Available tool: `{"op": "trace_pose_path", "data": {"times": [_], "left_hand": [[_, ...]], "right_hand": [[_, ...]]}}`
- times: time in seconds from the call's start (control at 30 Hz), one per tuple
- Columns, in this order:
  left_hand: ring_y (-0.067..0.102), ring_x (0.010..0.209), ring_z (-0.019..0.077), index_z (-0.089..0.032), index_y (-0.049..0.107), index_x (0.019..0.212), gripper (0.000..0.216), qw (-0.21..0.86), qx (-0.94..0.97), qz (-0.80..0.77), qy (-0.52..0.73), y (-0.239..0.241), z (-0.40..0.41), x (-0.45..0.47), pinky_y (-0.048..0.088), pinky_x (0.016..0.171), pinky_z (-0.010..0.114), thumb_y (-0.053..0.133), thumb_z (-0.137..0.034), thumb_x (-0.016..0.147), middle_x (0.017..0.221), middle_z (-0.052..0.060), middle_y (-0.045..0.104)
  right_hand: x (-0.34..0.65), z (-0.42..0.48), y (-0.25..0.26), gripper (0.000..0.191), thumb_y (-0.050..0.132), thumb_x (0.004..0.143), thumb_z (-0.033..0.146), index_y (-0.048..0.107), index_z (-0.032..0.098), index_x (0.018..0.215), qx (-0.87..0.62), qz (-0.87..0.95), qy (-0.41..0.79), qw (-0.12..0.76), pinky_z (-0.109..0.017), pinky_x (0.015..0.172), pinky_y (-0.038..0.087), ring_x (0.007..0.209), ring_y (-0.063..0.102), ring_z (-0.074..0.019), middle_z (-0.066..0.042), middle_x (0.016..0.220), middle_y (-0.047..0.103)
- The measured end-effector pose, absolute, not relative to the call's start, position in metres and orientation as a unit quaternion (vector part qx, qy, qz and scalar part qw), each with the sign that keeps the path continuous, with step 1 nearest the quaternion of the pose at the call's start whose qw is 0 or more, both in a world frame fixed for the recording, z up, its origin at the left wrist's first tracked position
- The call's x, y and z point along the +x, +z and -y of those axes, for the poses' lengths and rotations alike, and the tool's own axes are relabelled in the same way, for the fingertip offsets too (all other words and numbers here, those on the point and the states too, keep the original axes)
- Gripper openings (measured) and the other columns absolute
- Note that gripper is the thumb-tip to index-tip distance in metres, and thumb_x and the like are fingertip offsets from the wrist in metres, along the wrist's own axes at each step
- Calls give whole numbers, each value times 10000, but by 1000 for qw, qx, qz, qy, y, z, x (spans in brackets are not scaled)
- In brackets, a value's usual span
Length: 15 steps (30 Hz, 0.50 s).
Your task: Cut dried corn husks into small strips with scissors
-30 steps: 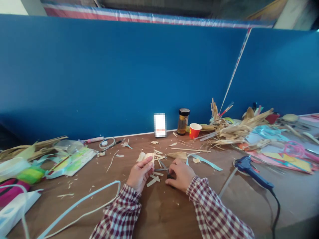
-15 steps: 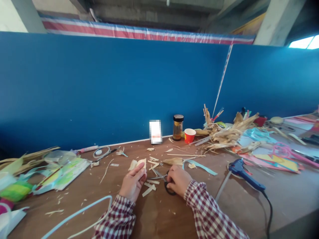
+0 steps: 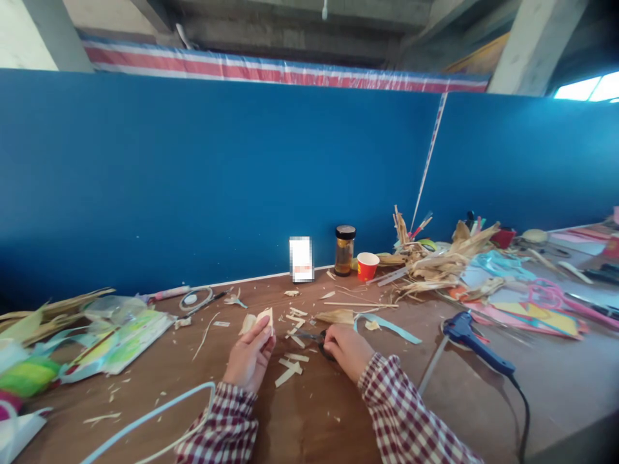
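Observation:
Between the thumb and fingers of my left hand [image 3: 249, 357] is a pale piece of corn husk [image 3: 264, 318], its upper end sticking out above the fingertips. My right hand [image 3: 349, 351] is closed around the black handles of a pair of scissors [image 3: 312, 336], with the blades pointing left, low over the table. Cut husk strips [image 3: 290, 370] lie on the brown tabletop between my hands. Just beyond my right hand rest a tan husk piece [image 3: 336, 316] and a curved light-blue ribbon [image 3: 394, 328].
A blue hot glue gun [image 3: 476, 341] with a black cord lies to the right. Behind stand a lidded jar [image 3: 345, 251], a red paper cup [image 3: 368, 267] and a blurred white object [image 3: 302, 259] against the blue partition [image 3: 217, 174]. Dried husks [image 3: 445, 264] are heaped back right; painted paper [image 3: 140, 338] lies left.
My left hand has shifted slightly left with the husk piece. My right hand has picked up the scissors, its fingers now around the handles and the blades turned.

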<state>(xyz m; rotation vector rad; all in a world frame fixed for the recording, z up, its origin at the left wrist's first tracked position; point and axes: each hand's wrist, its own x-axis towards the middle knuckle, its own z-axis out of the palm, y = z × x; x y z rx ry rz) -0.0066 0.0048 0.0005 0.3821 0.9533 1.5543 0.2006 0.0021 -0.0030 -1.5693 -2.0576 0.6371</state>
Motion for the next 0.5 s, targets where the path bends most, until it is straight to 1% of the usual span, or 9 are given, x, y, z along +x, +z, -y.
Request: {"op": "trace_pose_path", "data": {"times": [0.1,0.17,0.23,0.3,0.37,0.4,0.43,0.5], "left_hand": [[615,585,68,-91,658,840,265,594,160,-408,675,-1,-6,-8,531,543,138,469,77,760,727,57,664],[615,587,67,-92,658,840,260,590,155,-408,679,-3,-6,-10,532,544,138,476,74,758,739,54,664],[615,589,65,-96,658,841,255,589,149,-408,682,-4,-7,-11,534,546,139,481,68,758,745,47,663],[616,593,63,-105,656,852,257,593,141,-405,681,-5,-7,-12,534,549,136,480,60,764,750,41,662],[616,597,60,-115,653,865,261,601,134,-400,679,-5,-7,-12,534,554,132,478,52,769,754,37,662],[617,601,59,-118,651,871,261,605,130,-396,679,-4,-8,-12,534,558,132,478,49,770,759,36,663],[618,605,59,-119,649,876,259,608,124,-392,680,-4,-8,-12,535,563,131,479,46,771,764,36,663],[622,613,61,-118,644,885,253,616,108,-383,680,-4,-8,-12,538,572,133,483,41,772,772,37,665]], "right_hand": [[201,-4,-4,65,503,757,155,555,164,719,-548,744,252,288,-274,702,376,746,516,-151,-29,747,581],[200,-6,-6,69,498,768,172,541,171,715,-533,718,300,332,-289,701,394,718,517,-146,-16,717,562],[196,-6,-6,72,490,790,225,529,183,746,-519,646,417,374,-299,668,426,661,528,-133,-7,706,555],[191,-5,-4,97,504,796,286,519,197,834,-472,531,566,418,-300,647,458,652,550,-122,-11,753,575],[186,0,0,219,576,759,316,506,207,935,-393,430,681,445,-299,677,478,706,573,-119,-23,828,597],[183,2,2,295,627,724,312,503,205,969,-353,402,718,444,-292,696,482,728,579,-115,-27,852,603],[181,5,3,373,676,682,299,502,202,997,-318,389,746,436,-281,702,484,737,582,-111,-28,862,608],[178,9,4,512,749,604,276,498,193,1042,-277,397,774,409,-248,642,489,700,584,-104,-21,827,616]]}}
